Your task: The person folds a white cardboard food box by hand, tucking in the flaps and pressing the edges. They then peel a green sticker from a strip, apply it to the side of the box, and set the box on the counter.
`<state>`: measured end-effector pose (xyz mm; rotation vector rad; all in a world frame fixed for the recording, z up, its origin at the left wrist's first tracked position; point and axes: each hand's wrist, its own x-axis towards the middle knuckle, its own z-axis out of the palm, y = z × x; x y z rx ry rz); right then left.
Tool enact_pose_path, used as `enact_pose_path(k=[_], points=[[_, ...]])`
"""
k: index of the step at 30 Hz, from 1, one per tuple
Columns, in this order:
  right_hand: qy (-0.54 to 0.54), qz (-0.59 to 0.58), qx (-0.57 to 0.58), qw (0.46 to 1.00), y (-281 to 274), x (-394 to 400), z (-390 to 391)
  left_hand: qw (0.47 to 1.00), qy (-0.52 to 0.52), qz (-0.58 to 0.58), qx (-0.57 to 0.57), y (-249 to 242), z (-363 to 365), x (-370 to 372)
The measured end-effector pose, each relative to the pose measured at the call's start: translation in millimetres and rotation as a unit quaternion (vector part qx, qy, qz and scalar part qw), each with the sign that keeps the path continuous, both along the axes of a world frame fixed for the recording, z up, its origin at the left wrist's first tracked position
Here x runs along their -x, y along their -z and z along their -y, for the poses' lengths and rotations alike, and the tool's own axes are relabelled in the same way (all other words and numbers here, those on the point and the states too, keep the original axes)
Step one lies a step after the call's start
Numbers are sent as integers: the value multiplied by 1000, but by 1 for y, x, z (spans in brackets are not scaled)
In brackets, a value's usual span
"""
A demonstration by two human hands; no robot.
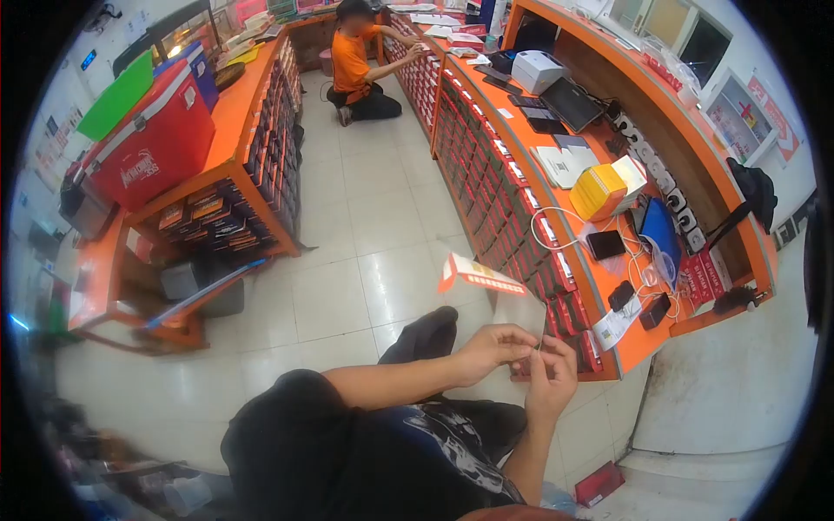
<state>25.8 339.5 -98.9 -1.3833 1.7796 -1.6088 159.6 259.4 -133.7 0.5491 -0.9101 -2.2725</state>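
Both my hands meet in front of me at the lower edge of a clear plastic sleeve with an orange and white header card [486, 291]. My left hand [491, 347] pinches the sleeve's bottom edge from the left. My right hand [552, 378] pinches it from the right, fingers closed on the plastic. The sleeve stands upright above my hands, close to the orange counter's [556, 195] shelf front. My knee in dark trousers [426, 334] lies just left of my hands.
Orange counters with rows of small packets line both sides of a white tiled aisle [365, 226]. A red cooler [152, 143] sits on the left counter. Phones, cables, a yellow box [598, 191] and a printer [537, 69] crowd the right counter. A person in orange [356, 65] kneels far down the aisle.
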Motion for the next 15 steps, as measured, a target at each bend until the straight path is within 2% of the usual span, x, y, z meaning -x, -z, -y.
enact_pose_path(k=[4,6,7,9,11,13,15], points=[[19,-11,30,999,3,-8,0,998,1,-53,-18,17,5,2],[7,-105,40,994,1,-12,0,998,-3,-60,-7,23,7,2],[11,-106,44,993,4,-12,0,999,-13,-45,1,24,7,3],[0,-22,3,1000,16,-9,-3,999,-18,-31,11,22,6,3],[4,-34,5,999,20,-7,-3,996,-22,7,84,17,5,1],[13,25,11,1000,21,-8,-3,994,-16,31,107,17,6,1],[14,-9,21,1000,19,-6,-3,990,-9,52,130,17,6,1]])
